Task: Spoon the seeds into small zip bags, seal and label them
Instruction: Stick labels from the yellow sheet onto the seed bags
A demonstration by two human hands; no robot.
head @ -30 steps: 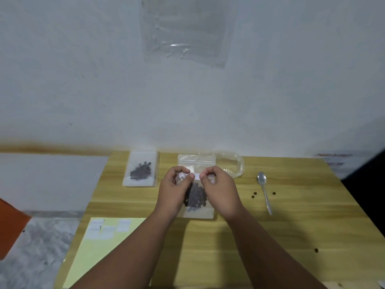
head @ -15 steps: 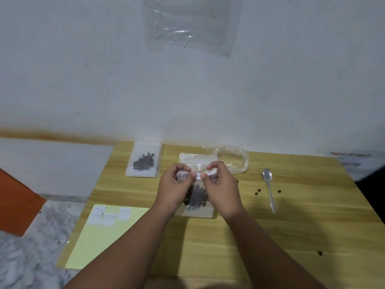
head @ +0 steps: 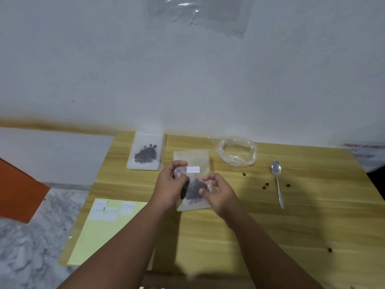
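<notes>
No legible text — label (head: 193,169) blurred

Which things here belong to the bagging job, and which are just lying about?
Job: seed bag held by left hand and right hand, label, label sheet, spoon, filled bag.
Lying about: wall plastic, orange panel, stray seeds.

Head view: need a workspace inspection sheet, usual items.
Surface: wooden table, light grain.
Job's things: labelled seed bag between both hands, white label on its upper part; second seed bag at back left; spoon lying at right; yellow label sheet at the front left edge.
Clutter: loose seeds near the spoon; crumpled clear plastic at the back.
Grippers: left hand grips the bag's left edge; right hand pinches its right edge.
Cables: nothing seen.
Surroundings: white wall with clear plastic sheet stuck on it; marble floor; orange object at left.
</notes>
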